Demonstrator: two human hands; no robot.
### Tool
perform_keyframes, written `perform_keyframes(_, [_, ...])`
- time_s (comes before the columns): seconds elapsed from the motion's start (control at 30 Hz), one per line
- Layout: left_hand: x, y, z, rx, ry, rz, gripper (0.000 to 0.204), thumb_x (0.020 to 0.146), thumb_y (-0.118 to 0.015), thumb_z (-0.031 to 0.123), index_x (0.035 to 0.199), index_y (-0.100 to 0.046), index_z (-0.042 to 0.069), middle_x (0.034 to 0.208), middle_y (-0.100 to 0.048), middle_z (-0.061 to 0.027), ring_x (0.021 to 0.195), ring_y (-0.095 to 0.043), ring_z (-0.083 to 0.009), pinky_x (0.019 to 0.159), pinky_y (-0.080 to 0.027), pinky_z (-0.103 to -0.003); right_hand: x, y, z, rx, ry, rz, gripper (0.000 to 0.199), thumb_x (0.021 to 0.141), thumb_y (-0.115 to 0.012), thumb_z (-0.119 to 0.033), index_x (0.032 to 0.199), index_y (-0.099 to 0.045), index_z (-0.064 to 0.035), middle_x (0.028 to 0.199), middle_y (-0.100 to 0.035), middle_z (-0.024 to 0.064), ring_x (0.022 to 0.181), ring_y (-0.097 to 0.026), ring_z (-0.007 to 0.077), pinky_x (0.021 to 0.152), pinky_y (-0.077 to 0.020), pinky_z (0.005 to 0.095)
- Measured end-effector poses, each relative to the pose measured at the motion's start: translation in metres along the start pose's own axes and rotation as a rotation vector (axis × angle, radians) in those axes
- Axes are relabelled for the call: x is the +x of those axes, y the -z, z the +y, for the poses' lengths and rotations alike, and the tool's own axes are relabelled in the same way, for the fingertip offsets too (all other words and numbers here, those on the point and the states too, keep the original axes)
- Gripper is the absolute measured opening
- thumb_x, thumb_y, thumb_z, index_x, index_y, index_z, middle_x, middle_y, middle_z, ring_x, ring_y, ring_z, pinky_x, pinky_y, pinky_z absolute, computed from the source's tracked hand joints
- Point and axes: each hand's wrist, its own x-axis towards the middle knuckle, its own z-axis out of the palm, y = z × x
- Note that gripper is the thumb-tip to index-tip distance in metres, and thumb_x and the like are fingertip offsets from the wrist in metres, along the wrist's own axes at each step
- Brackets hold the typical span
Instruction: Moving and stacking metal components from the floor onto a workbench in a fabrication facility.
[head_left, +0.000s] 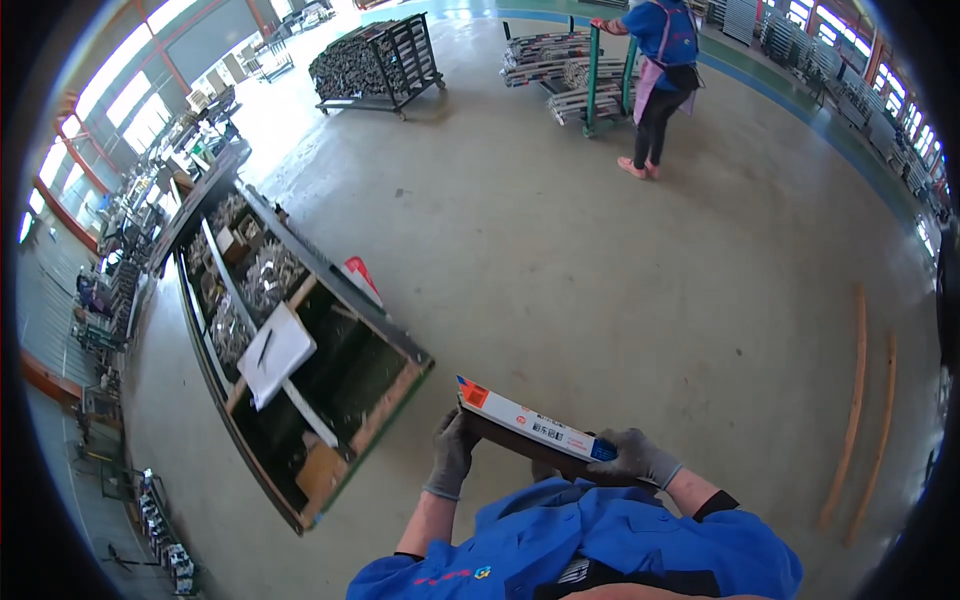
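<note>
A long, narrow white carton with an orange end and a blue end is held in front of my body, slanting down toward the right. Its near side looks dark brown. My left hand, in a grey glove, is closed on the orange end. The other end is gripped by my right hand, gloved the same way, with its fingers over the blue part. The carton's underside is hidden from sight.
To the left stands a compartmented bin with bagged metal parts and a notepad with a pen. A red-and-white item is beside it. Ahead, a person holds a loaded cart. Another rack carries dark bars. Wooden strips lie right.
</note>
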Motion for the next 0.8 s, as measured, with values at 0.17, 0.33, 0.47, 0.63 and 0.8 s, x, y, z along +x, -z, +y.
perform_keyframes(0.17, [0.168, -0.054, 0.074, 0.041, -0.063, 0.064, 0.030, 0.097, -0.064, 0.020, 0.121, -0.061, 0.003, 0.110, -0.068, -0.0079, 0.099, -0.067, -0.0195, 0.086, -0.057, -0.035, 0.176, 0.093, 0.005, -0.016, 0.031, -0.033, 0.062, 0.073, -0.079, -0.052, 0.112, -0.068, -0.0046, 0.097, -0.071, 0.0208, 0.092, -0.071, 0.0350, 0.083, -0.0558, 0.0407])
perform_keyframes(0.33, [0.342, -0.094, 0.153, -0.010, -0.100, 0.139, 0.028, 0.096, -0.065, 0.017, 0.120, -0.062, 0.003, 0.109, -0.069, -0.0088, 0.099, -0.067, -0.0199, 0.086, -0.056, -0.035, 0.398, 0.189, 0.025, -0.061, 0.042, -0.093, 0.056, 0.074, -0.079, -0.048, 0.110, -0.070, -0.0075, 0.098, -0.072, 0.0189, 0.092, -0.071, 0.0339, 0.083, -0.0559, 0.0408])
perform_keyframes(0.47, [0.457, -0.106, 0.232, -0.110, -0.200, 0.184, 0.028, 0.097, -0.063, 0.016, 0.122, -0.062, 0.003, 0.111, -0.068, -0.0086, 0.101, -0.067, -0.0213, 0.090, -0.054, -0.036, 0.573, 0.282, -0.006, -0.175, 0.286, -0.123, 0.051, 0.074, -0.075, -0.047, 0.105, -0.069, -0.0071, 0.092, -0.071, 0.0210, 0.084, -0.069, 0.0382, 0.077, -0.0559, 0.0452])
perform_keyframes(0.63, [0.595, -0.136, 0.338, -0.142, -0.255, 0.161, 0.028, 0.099, -0.060, 0.020, 0.123, -0.062, 0.005, 0.118, -0.067, -0.0083, 0.108, -0.064, -0.0220, 0.095, -0.050, -0.038, 0.784, 0.376, -0.062, -0.200, 0.429, -0.230, 0.046, 0.076, -0.074, -0.043, 0.101, -0.067, -0.0046, 0.087, -0.069, 0.0220, 0.083, -0.068, 0.0392, 0.076, -0.0537, 0.0471])
perform_keyframes(0.8, [0.772, -0.136, 0.434, -0.130, -0.292, 0.170, 0.030, 0.099, -0.059, 0.021, 0.125, -0.060, 0.007, 0.120, -0.066, -0.0077, 0.109, -0.064, -0.0222, 0.094, -0.050, -0.037, 0.989, 0.420, -0.078, -0.124, 0.423, -0.242, 0.042, 0.074, -0.076, -0.038, 0.098, -0.066, -0.0055, 0.086, -0.069, 0.0201, 0.084, -0.068, 0.0389, 0.080, -0.0528, 0.0456])
